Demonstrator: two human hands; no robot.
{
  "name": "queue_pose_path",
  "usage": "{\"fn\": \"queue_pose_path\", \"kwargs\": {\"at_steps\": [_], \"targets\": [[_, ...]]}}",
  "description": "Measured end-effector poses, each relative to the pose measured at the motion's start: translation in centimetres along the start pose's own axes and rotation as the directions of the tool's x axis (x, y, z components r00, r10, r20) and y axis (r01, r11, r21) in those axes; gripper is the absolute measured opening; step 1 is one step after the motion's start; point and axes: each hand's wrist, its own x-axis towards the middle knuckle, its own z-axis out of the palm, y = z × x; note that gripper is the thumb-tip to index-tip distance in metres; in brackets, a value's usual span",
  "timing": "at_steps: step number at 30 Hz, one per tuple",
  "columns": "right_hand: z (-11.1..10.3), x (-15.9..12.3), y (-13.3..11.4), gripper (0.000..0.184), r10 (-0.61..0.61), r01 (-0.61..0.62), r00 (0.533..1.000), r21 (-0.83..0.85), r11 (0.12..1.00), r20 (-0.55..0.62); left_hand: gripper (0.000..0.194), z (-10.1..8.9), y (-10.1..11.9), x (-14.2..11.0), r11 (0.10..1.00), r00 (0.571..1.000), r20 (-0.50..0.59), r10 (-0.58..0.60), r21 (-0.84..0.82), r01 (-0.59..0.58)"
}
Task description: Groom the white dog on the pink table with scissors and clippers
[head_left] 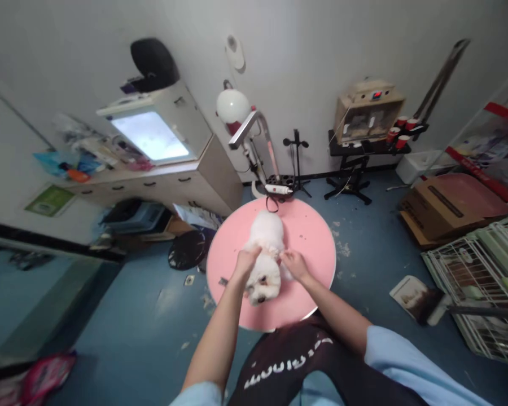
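Observation:
A small white fluffy dog stands on a round pink grooming table, its head toward me. My left hand is closed on the fur at the left side of the dog's neck. On the right side of its neck, my right hand has its fingers pinched together in the fur; what they hold, if anything, is too small to make out. A white clipper with a dark cord lies at the table's far edge, behind the dog.
A metal grooming arm rises behind the table. Cabinets with clutter stand at left, a black stand with a wooden box at the back. Cardboard boxes and a wire cage are at right. Fur scraps lie on the blue floor.

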Motion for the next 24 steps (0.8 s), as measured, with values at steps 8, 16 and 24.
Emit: {"fn": "queue_pose_path", "kwargs": {"at_steps": [8, 16, 24], "targets": [[4.8, 0.5, -3.7, 0.045, -0.054, 0.104, 0.993, -0.539, 0.836, 0.109, 0.027, -2.7, -2.5, 0.3, 0.964, 0.984, 0.079, -0.162, -0.201, 0.175], [9.5, -1.2, -3.7, 0.04, 0.041, 0.053, 0.991, -0.653, 0.755, 0.127, 0.025, -5.7, -1.4, -0.4, 0.788, 0.894, 0.175, 0.413, 0.424, -0.446], [12.4, -2.5, -1.3, 0.044, 0.016, 0.064, 0.988, -0.505, 0.861, 0.153, 0.024, -9.6, -5.4, 4.9, 0.934, 0.986, 0.043, 0.161, 0.316, -0.167]]}}
